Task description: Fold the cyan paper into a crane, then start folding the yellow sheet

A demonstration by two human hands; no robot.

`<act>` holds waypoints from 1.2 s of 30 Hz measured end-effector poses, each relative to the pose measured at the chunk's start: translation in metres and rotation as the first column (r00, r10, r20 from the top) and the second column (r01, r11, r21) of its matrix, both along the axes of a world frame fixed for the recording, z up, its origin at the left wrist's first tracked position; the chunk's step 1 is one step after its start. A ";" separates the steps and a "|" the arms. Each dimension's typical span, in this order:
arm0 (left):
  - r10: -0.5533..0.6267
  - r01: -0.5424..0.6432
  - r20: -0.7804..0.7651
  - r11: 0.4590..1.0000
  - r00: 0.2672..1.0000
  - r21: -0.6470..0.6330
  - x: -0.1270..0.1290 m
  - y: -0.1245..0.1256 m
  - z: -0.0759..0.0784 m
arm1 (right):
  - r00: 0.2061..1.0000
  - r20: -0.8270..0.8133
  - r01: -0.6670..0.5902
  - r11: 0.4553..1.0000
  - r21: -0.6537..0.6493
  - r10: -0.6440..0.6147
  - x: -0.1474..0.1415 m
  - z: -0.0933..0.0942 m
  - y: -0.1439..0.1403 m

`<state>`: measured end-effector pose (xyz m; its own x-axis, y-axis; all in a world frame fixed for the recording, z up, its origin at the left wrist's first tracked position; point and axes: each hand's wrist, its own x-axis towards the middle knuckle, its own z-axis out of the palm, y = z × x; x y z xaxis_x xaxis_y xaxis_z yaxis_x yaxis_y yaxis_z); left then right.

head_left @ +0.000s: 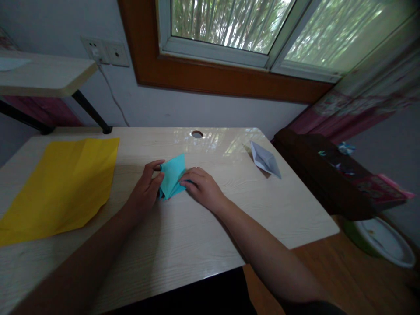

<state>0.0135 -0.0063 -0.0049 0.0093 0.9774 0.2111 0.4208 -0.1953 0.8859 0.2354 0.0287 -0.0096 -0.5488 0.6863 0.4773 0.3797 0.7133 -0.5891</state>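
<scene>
bare desk (197,236) lies near; yellow sheet (62,183) blocks the left, white paper boat (265,159) the right.

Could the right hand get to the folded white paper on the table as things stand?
Probably yes: the right hand rests on the blue paper, and only bare table lies between it and the white paper.

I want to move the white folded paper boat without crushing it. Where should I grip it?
Probably pinch the raised centre ridge of the white paper boat from above. It sits free on the table, its folds rising to that ridge, its pointed ends thin.
</scene>
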 end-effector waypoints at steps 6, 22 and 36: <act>0.035 -0.035 0.080 0.999 0.996 -0.006 -0.004 0.006 -0.009 | 0.995 -0.081 0.049 0.998 -0.030 -0.051 0.001 0.005 -0.001; 0.075 -0.067 0.199 0.997 0.977 -0.050 0.006 0.000 0.009 | 0.964 -0.189 0.169 0.980 -0.101 -0.186 0.002 0.005 -0.002; 0.044 -0.042 0.043 0.997 0.998 -0.062 -0.004 0.006 -0.002 | 0.939 -0.283 0.136 0.965 -0.223 -0.197 0.002 0.004 -0.005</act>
